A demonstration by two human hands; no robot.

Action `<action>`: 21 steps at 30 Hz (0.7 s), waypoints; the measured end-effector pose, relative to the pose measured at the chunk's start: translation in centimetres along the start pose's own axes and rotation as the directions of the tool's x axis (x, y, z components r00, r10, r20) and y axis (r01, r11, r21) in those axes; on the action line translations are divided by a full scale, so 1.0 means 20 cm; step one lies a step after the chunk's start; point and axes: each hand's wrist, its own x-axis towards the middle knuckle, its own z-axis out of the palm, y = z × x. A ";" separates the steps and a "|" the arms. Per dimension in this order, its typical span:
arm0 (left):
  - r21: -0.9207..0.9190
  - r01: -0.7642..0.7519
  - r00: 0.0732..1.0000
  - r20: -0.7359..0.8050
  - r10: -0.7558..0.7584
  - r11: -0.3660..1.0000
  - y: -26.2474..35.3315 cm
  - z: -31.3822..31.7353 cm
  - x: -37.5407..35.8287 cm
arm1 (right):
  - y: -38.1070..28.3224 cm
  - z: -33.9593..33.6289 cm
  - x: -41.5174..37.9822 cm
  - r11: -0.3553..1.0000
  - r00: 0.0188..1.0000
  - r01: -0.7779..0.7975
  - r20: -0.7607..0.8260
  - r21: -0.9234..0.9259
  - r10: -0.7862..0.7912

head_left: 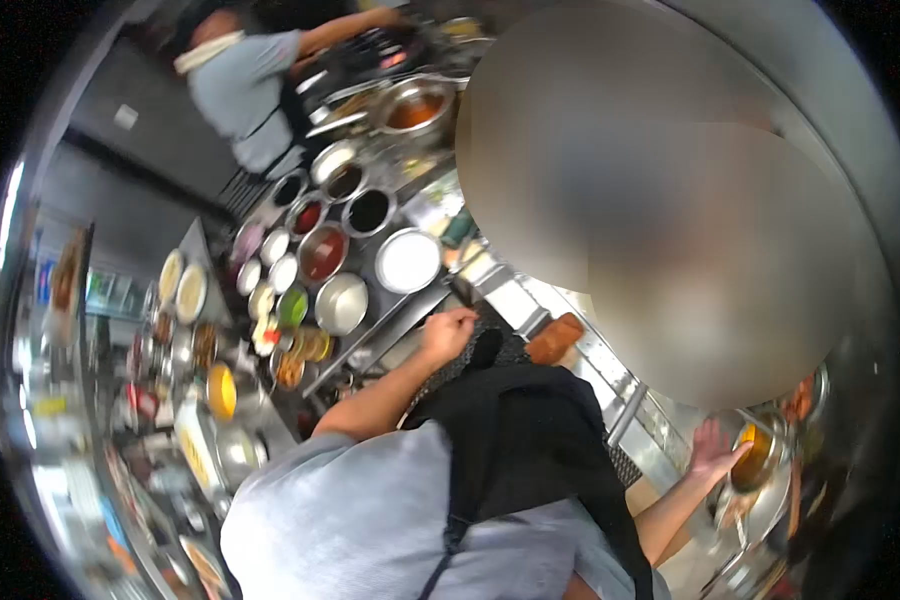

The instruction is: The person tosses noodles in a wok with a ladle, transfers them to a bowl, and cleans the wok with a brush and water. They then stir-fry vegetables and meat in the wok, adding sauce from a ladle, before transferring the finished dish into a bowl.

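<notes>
Left hand (452,333) is loosely curled, seemingly empty, near the counter edge (375,328); a careless swing could clip the white-filled bowl (410,291). Right hand (712,452) is splayed open, fingertips at the steel bowl (779,441), hold unclear; a rim nudge could tip it. Bowl is far right, round, shiny, orange-yellow inside, blurred.

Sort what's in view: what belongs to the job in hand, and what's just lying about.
Likely in the job:
- yellow-orange food, beside the right grip

Apparently just lying about, away from that grip:
- brownish-red sauce
- green food
- white contents
</notes>
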 end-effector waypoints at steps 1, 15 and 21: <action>-0.050 0.034 0.999 0.040 -0.032 0.998 -0.03 0.01 -0.03 | 0.02 0.10 0.11 0.991 0.987 -0.046 0.156 0.127 0.026; -0.011 0.386 0.921 -0.043 -0.386 0.922 -0.33 0.05 -0.47 | 0.07 0.15 0.57 0.876 0.964 0.265 0.134 -0.402 -0.230; 0.178 0.675 0.725 0.020 -0.689 0.716 -0.79 0.12 -0.89 | 0.04 0.43 0.46 0.287 0.807 0.243 0.029 -0.927 -0.590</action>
